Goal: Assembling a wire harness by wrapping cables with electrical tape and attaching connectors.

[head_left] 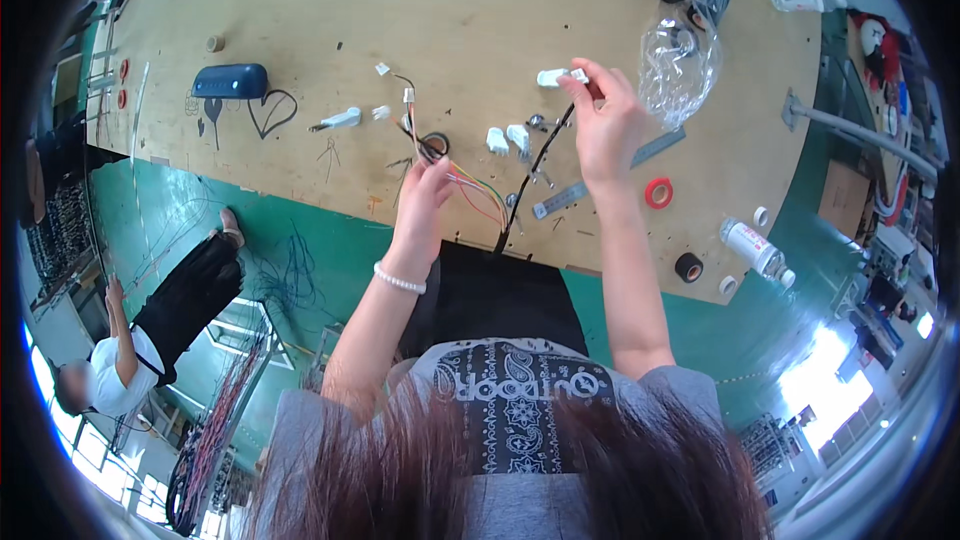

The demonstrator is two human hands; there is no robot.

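A wire harness hangs between my hands at the table's near edge. My left hand point(424, 202) is closed on its thin coloured wires point(484, 188). Beyond those fingers a small white connector point(408, 96) shows on thin wires. My right hand point(609, 122) pinches the harness's other end, where a small white plug point(578, 76) shows at the fingertips. From there the black sleeved cable point(541, 155) runs down to meet the coloured wires. Just left of that plug is a white connector housing point(551, 78); whether they touch I cannot tell. More white housings point(507, 139) lie between my hands.
A steel ruler point(610, 174), red tape roll point(658, 192) and black tape roll point(689, 266) lie to the right. Farther off are a clear plastic bag point(680, 65) and bottles point(757, 249). A dark blue speaker-like case point(230, 81) sits left. Another person point(130, 360) stands left.
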